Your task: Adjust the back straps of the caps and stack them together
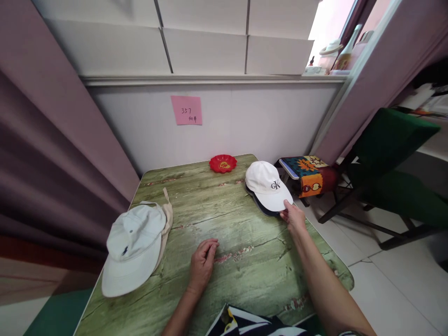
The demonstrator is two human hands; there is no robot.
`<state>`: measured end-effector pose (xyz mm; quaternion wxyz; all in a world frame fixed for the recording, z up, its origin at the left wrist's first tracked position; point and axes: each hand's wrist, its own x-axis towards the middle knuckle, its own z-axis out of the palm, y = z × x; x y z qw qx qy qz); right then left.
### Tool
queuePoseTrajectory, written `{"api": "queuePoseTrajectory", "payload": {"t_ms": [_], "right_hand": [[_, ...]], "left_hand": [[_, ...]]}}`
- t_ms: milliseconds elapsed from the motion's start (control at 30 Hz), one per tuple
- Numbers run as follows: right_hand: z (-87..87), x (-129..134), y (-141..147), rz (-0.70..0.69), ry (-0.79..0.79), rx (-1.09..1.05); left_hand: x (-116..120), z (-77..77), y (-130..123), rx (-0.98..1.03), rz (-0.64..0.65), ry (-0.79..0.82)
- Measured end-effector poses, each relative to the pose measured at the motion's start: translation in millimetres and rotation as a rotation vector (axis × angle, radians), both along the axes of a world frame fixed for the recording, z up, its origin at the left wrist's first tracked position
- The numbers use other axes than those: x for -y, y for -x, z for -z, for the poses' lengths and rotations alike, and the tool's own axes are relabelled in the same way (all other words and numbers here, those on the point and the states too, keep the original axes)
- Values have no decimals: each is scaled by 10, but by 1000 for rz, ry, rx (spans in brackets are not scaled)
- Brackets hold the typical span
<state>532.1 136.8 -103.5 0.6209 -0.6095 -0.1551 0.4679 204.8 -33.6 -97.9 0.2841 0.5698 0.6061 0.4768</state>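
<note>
My right hand (293, 216) pinches the brim edge of a white baseball cap (263, 178) with dark letters on its front. That cap lies on top of a dark cap (262, 205), of which only a rim shows, at the table's right edge. Near the middle of the table rests my left hand (203, 261), its fingers loosely curled together with nothing visible in them. At the left edge a pale blue baseball cap (135, 238) with a small dark emblem lies over a beige hat (165, 228), which is mostly hidden.
A red scalloped dish (223, 163) stands at the far edge of the green wood-patterned table (241, 280). A pink note (186, 110) is stuck on the wall behind. To the right are a cloth-covered stool (310, 175) with a phone (289, 168) and a green chair (388, 140).
</note>
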Motion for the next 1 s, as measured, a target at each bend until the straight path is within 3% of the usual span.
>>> {"api": "queuePoseTrajectory", "payload": {"t_ms": [167,267,667,833,1000], "right_hand": [[43,70,-153,-143,108,247],[55,87,-190,-190,141,283],[153,148,-212,-151,101,313],[155,126,-147,-166,47,189],[218,37,15,-76,-16,103]], "left_hand": [[6,-30,-7,-5,-13,0],[10,-31,-10,-2,-14,-4],[20,-12,-21,13,-7,-3],[16,0,-19,6,0,-14],[5,79,5,-20,8,-26]]}}
